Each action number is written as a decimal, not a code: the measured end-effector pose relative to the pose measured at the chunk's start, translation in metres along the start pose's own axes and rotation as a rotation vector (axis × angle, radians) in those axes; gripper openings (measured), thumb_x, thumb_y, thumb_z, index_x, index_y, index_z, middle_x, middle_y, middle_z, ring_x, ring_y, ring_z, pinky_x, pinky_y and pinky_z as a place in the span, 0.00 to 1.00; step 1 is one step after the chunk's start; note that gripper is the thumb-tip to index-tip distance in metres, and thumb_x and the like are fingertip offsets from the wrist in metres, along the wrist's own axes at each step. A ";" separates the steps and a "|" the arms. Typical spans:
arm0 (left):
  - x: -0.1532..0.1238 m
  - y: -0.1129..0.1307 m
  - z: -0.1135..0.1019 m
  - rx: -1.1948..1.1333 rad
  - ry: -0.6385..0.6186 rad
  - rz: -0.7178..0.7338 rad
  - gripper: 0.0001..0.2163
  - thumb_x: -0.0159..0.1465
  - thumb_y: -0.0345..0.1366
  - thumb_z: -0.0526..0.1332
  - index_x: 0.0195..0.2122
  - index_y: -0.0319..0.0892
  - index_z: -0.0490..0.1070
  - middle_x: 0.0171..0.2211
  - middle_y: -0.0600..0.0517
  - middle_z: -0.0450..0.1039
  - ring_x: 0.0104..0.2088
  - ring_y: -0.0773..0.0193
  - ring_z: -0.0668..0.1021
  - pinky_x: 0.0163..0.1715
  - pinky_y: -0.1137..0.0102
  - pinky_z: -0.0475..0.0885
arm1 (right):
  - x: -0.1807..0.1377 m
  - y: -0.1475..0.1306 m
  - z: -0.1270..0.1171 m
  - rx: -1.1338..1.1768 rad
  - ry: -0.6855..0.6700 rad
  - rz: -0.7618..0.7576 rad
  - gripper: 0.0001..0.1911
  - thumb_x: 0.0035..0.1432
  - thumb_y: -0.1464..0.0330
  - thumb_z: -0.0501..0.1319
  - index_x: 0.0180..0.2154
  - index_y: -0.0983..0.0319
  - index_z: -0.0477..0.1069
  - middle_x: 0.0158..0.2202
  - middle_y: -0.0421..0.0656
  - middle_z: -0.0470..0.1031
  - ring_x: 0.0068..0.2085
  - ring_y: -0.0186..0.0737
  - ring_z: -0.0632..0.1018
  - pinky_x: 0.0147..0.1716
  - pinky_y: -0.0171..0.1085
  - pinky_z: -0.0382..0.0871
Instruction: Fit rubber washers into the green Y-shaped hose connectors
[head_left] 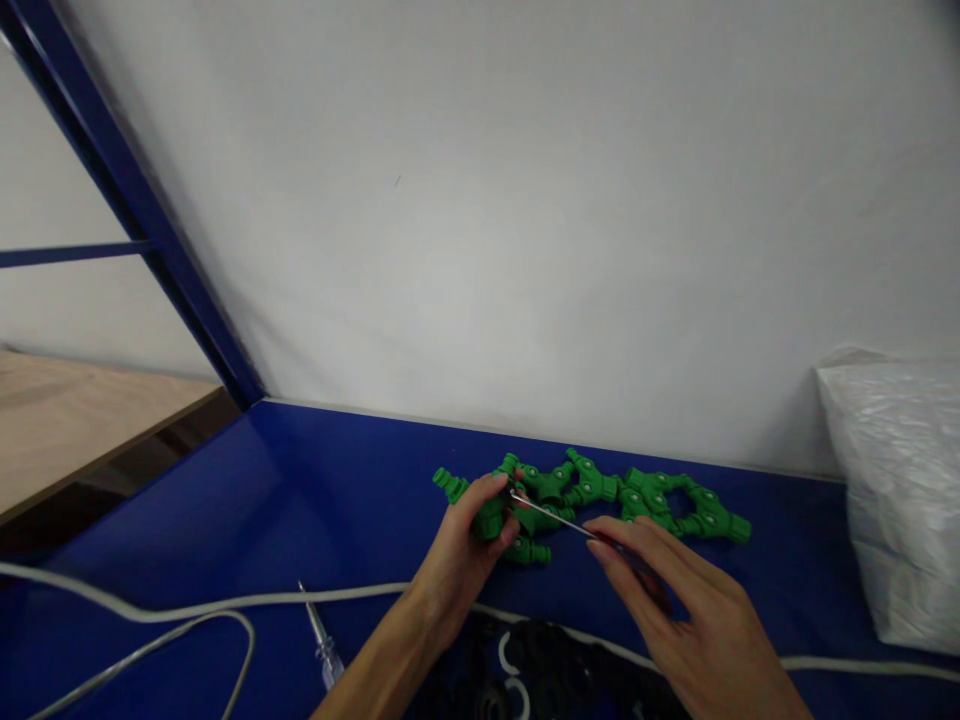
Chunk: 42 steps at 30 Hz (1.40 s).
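L hand (465, 545) clamped on green fitting (489, 515); R hand (675, 610) pinches screwdriver (570, 525), tip at fitting.

What you couldn't see
Your left fingers (484, 492) covered much of the green fitting (489, 520); your right hand (675, 610) hid the handle of the tool (551, 517); the white bag (900, 500) ran off the right edge.
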<state>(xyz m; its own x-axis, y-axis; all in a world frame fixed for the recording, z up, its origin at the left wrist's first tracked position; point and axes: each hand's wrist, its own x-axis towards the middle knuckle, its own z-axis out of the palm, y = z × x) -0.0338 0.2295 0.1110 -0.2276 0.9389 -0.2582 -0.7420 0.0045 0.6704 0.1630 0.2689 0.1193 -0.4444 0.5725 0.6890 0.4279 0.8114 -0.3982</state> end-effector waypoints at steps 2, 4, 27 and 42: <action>-0.001 0.000 0.000 0.005 0.014 -0.005 0.13 0.55 0.40 0.73 0.35 0.35 0.83 0.31 0.51 0.72 0.26 0.74 0.66 0.26 0.78 0.66 | 0.000 -0.001 0.000 0.011 -0.005 0.005 0.11 0.70 0.61 0.58 0.44 0.55 0.79 0.40 0.41 0.85 0.40 0.43 0.86 0.44 0.36 0.81; -0.001 0.000 0.000 0.004 0.010 -0.010 0.12 0.56 0.39 0.73 0.36 0.36 0.83 0.32 0.51 0.72 0.26 0.74 0.66 0.27 0.78 0.66 | 0.000 -0.001 0.000 0.030 -0.012 0.010 0.11 0.69 0.62 0.58 0.44 0.54 0.79 0.40 0.41 0.85 0.41 0.42 0.86 0.43 0.34 0.82; -0.004 0.003 0.000 0.060 -0.031 0.012 0.23 0.61 0.38 0.67 0.59 0.44 0.73 0.33 0.52 0.70 0.26 0.72 0.65 0.25 0.78 0.61 | -0.002 -0.003 0.001 0.078 -0.047 0.024 0.08 0.69 0.67 0.60 0.48 0.52 0.75 0.41 0.38 0.84 0.39 0.37 0.85 0.40 0.27 0.79; -0.002 0.001 0.002 0.061 -0.008 -0.017 0.25 0.60 0.39 0.67 0.59 0.42 0.72 0.34 0.51 0.70 0.25 0.73 0.65 0.25 0.77 0.59 | -0.001 -0.001 0.000 -0.023 -0.058 -0.041 0.10 0.71 0.66 0.56 0.47 0.57 0.76 0.42 0.42 0.85 0.40 0.40 0.86 0.40 0.30 0.81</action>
<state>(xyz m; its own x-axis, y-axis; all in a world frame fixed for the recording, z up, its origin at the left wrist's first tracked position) -0.0335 0.2284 0.1136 -0.2099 0.9413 -0.2644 -0.7056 0.0414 0.7074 0.1628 0.2675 0.1195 -0.5061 0.5453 0.6682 0.4258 0.8318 -0.3562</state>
